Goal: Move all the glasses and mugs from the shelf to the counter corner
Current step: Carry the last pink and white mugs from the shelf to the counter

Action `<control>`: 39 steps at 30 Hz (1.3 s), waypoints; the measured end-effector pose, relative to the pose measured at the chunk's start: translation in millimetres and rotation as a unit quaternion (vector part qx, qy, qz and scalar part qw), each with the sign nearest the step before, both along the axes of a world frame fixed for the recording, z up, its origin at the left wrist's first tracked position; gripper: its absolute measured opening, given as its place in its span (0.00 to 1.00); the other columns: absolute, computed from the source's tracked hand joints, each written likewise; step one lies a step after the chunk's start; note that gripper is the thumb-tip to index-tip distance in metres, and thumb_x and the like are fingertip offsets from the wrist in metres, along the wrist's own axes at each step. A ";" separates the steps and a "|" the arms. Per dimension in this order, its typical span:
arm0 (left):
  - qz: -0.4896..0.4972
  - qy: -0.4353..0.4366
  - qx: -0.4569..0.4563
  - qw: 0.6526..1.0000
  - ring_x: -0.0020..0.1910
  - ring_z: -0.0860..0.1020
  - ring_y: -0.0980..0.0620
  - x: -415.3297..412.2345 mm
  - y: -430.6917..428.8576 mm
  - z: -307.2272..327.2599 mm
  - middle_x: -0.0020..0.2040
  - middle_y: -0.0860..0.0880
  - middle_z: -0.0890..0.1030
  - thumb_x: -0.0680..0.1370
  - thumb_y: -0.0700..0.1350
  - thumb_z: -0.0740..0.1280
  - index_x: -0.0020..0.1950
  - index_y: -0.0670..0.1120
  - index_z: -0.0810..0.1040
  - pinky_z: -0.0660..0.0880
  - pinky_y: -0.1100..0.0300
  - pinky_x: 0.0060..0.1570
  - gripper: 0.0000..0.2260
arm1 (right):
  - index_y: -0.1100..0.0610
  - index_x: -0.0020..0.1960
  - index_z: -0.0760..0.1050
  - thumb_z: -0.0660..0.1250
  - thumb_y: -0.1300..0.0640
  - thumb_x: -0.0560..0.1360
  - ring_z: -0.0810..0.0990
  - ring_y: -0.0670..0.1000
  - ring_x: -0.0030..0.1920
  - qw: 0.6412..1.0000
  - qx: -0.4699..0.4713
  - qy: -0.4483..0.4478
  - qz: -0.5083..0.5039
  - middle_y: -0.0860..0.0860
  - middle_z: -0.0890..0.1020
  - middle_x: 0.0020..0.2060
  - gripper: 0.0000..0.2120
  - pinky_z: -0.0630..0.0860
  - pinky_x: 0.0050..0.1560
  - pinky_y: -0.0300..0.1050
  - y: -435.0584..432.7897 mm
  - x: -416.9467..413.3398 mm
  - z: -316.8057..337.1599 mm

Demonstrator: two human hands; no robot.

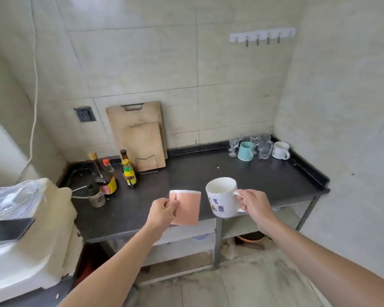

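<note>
My left hand (162,212) grips a pink mug (186,208) by its handle, held over the front edge of the black counter (208,173). My right hand (254,206) holds a white mug with blue lettering (222,197) by its handle, just to the right of the pink one. In the counter's far right corner stand a teal mug (245,151), a white mug (280,150) and several clear glasses (258,144). The shelf (253,224) lies below the counter, partly hidden by my arms.
Sauce bottles (108,177) cluster at the counter's left beside a sink. Two wooden cutting boards (140,138) lean on the tiled wall. A white appliance (20,218) sits at the left. A hook rail (262,37) hangs on the wall.
</note>
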State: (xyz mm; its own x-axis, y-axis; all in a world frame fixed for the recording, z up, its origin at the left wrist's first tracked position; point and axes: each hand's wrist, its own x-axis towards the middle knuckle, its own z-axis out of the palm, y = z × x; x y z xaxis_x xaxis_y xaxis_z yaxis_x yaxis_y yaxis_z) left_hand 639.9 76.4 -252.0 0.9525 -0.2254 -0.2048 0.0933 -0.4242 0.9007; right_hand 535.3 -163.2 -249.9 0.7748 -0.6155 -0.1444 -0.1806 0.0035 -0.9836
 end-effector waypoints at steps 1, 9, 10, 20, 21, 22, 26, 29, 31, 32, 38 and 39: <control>-0.013 0.005 -0.003 1.000 0.38 0.76 0.47 10.7 -16.1 -0.6 0.37 0.43 0.77 0.80 0.46 0.62 0.37 0.40 0.74 0.74 0.54 0.39 0.14 | 0.59 0.33 0.75 0.67 0.58 0.72 0.65 0.45 0.23 1.000 0.004 0.001 -0.017 0.44 0.69 0.20 0.10 0.63 0.23 0.33 -12.6 2.9 -0.4; -0.061 0.116 -0.051 0.990 0.37 0.73 0.47 79.4 -151.6 -18.4 0.34 0.43 0.74 0.79 0.44 0.65 0.29 0.42 0.69 0.74 0.55 0.42 0.19 | 0.60 0.35 0.75 0.65 0.58 0.76 0.66 0.45 0.26 0.996 0.018 0.032 -0.077 0.45 0.68 0.23 0.11 0.65 0.25 0.33 -122.9 33.3 -23.8; -0.062 0.131 -0.060 0.988 0.35 0.71 0.48 87.8 -168.4 -21.4 0.31 0.43 0.73 0.79 0.43 0.65 0.28 0.42 0.69 0.73 0.56 0.39 0.19 | 0.60 0.35 0.75 0.65 0.59 0.76 0.65 0.46 0.27 0.996 0.020 0.034 -0.078 0.46 0.68 0.23 0.12 0.65 0.26 0.34 -139.2 41.1 -28.9; -0.022 0.170 0.011 0.985 0.38 0.69 0.46 191.4 -317.3 -60.0 0.36 0.40 0.72 0.76 0.38 0.64 0.36 0.39 0.72 0.65 0.55 0.41 0.09 | 0.55 0.26 0.67 0.64 0.58 0.75 0.65 0.48 0.27 0.993 -0.014 0.097 -0.071 0.45 0.68 0.21 0.19 0.63 0.28 0.39 -292.5 138.1 -55.1; -0.021 0.177 0.022 0.984 0.38 0.69 0.45 199.6 -326.1 -65.3 0.36 0.40 0.73 0.76 0.38 0.64 0.38 0.39 0.73 0.66 0.54 0.40 0.08 | 0.55 0.26 0.67 0.65 0.58 0.75 0.65 0.48 0.27 0.992 -0.015 0.105 -0.070 0.46 0.68 0.22 0.19 0.63 0.30 0.41 -303.3 146.4 -57.1; -0.020 0.189 0.033 0.981 0.38 0.70 0.45 208.2 -333.7 -71.3 0.37 0.41 0.73 0.77 0.38 0.63 0.39 0.39 0.73 0.67 0.53 0.40 0.07 | 0.55 0.26 0.66 0.65 0.58 0.75 0.65 0.49 0.28 0.991 -0.013 0.112 -0.069 0.47 0.68 0.23 0.19 0.63 0.32 0.43 -312.4 153.7 -60.0; -0.020 0.227 0.078 0.970 0.35 0.73 0.44 247.5 -365.1 -95.6 0.33 0.43 0.73 0.74 0.32 0.59 0.36 0.39 0.71 0.70 0.58 0.32 0.07 | 0.55 0.27 0.67 0.64 0.58 0.76 0.66 0.50 0.30 0.987 -0.007 0.140 -0.080 0.47 0.69 0.24 0.19 0.64 0.35 0.46 -343.6 182.5 -75.7; -0.049 0.231 0.123 0.964 0.36 0.78 0.42 274.0 -392.4 -112.3 0.37 0.41 0.77 0.74 0.31 0.58 0.42 0.38 0.73 0.73 0.59 0.31 0.05 | 0.54 0.26 0.67 0.63 0.58 0.76 0.67 0.48 0.29 0.983 0.007 0.154 -0.102 0.47 0.69 0.24 0.19 0.64 0.34 0.42 -361.2 200.4 -89.4; -0.083 0.235 0.143 0.958 0.33 0.79 0.44 290.6 -411.5 -122.4 0.41 0.40 0.79 0.76 0.32 0.59 0.46 0.38 0.73 0.78 0.59 0.29 0.04 | 0.55 0.27 0.66 0.63 0.58 0.77 0.67 0.49 0.30 0.978 0.017 0.168 -0.120 0.49 0.69 0.25 0.19 0.65 0.35 0.42 -371.5 208.1 -99.5; -0.095 0.240 0.161 0.953 0.30 0.78 0.46 299.4 -420.9 -127.3 0.42 0.41 0.80 0.77 0.34 0.57 0.47 0.38 0.72 0.75 0.62 0.24 0.05 | 0.55 0.28 0.65 0.63 0.58 0.77 0.67 0.50 0.31 0.976 0.018 0.174 -0.129 0.50 0.69 0.26 0.19 0.64 0.36 0.43 -377.5 212.0 -104.2; -0.068 0.293 0.172 0.938 0.30 0.83 0.39 335.4 -470.4 -151.8 0.48 0.39 0.81 0.78 0.35 0.55 0.53 0.34 0.73 0.82 0.53 0.33 0.10 | 0.57 0.28 0.63 0.62 0.58 0.77 0.66 0.51 0.33 0.961 0.028 0.211 -0.178 0.52 0.66 0.27 0.19 0.64 0.35 0.44 -417.2 228.7 -122.9; -0.064 0.319 0.162 0.932 0.31 0.84 0.39 337.5 -477.7 -155.9 0.50 0.39 0.80 0.78 0.34 0.56 0.55 0.34 0.74 0.82 0.52 0.32 0.10 | 0.56 0.29 0.64 0.61 0.57 0.77 0.67 0.51 0.33 0.957 0.030 0.217 -0.188 0.52 0.67 0.28 0.19 0.65 0.36 0.43 -422.8 229.8 -127.1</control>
State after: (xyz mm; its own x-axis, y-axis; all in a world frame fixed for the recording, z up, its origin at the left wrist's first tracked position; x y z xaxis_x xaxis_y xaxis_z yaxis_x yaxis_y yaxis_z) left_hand 977.4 -401.3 -407.9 0.5833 -0.1572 -0.7969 0.4948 -0.7093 0.5020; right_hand 765.1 -586.0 -377.0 0.3587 -0.8197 -0.4465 -0.5472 0.2028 -0.8120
